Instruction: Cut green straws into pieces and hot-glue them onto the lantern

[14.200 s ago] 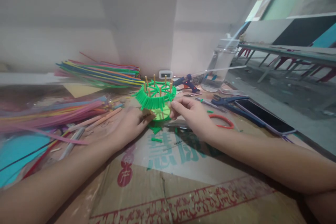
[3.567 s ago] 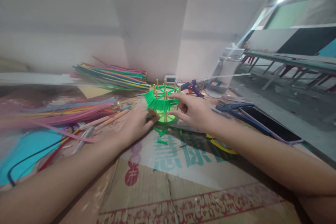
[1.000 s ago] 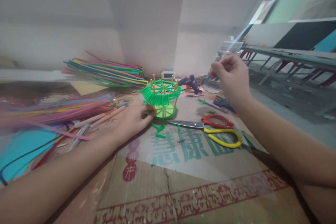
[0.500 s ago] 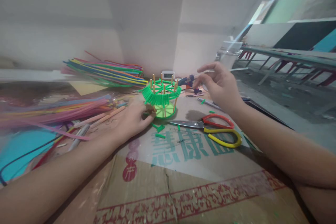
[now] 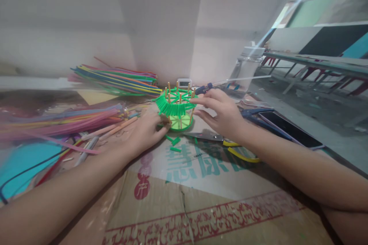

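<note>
A small round model (image 5: 176,109) stands on the cardboard, with a green disc base, thin wooden posts and an upper green ring fringed with short green pipe-cleaner pieces along its front left. My left hand (image 5: 148,127) is closed at the model's lower left, thumb and fingers gripping it near a post; the fingertips are partly hidden. From the right, my right hand (image 5: 222,115) reaches the upper ring's edge, index finger and thumb apart and nothing visible between them. Scissors (image 5: 205,136) lie below that hand, their handles partly covered by my forearm. Several cut green pieces (image 5: 175,149) lie in front.
Bundles of coloured pipe cleaners (image 5: 120,80) lie at the back left, with more pink ones (image 5: 71,122) nearer. A glue gun (image 5: 204,88) and a small digital timer (image 5: 184,83) sit behind the model. At the right are a phone (image 5: 290,128) and a clear container (image 5: 248,65).
My right hand has moved left and down from near the glue gun to the right edge of the ring. My left hand has stayed at the model.
</note>
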Action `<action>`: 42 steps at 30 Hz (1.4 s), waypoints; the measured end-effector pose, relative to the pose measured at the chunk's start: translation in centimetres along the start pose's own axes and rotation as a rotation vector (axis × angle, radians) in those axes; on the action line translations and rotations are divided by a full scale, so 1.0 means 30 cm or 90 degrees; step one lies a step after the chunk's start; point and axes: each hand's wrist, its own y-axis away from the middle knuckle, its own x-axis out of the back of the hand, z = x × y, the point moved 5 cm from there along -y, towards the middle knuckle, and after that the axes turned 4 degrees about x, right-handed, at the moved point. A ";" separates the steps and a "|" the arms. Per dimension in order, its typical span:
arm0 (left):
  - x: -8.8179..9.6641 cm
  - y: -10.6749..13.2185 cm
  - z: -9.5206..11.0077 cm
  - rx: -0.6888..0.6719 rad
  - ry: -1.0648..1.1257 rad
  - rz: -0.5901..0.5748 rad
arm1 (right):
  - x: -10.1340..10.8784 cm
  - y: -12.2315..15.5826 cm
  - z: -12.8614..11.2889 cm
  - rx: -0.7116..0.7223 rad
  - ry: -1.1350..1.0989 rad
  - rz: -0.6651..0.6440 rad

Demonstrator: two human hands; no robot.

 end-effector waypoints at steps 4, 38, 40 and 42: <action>-0.003 -0.005 0.005 -0.012 -0.018 -0.010 | -0.043 -0.002 -0.003 -0.017 0.034 -0.046; 0.001 -0.001 0.008 -0.010 -0.022 -0.008 | -0.079 0.026 -0.007 0.066 0.032 0.017; 0.002 -0.002 0.011 -0.012 -0.021 -0.006 | -0.084 0.028 -0.005 0.058 0.034 0.005; 0.003 -0.004 0.015 -0.013 -0.022 -0.008 | -0.089 0.028 -0.006 0.055 0.030 -0.011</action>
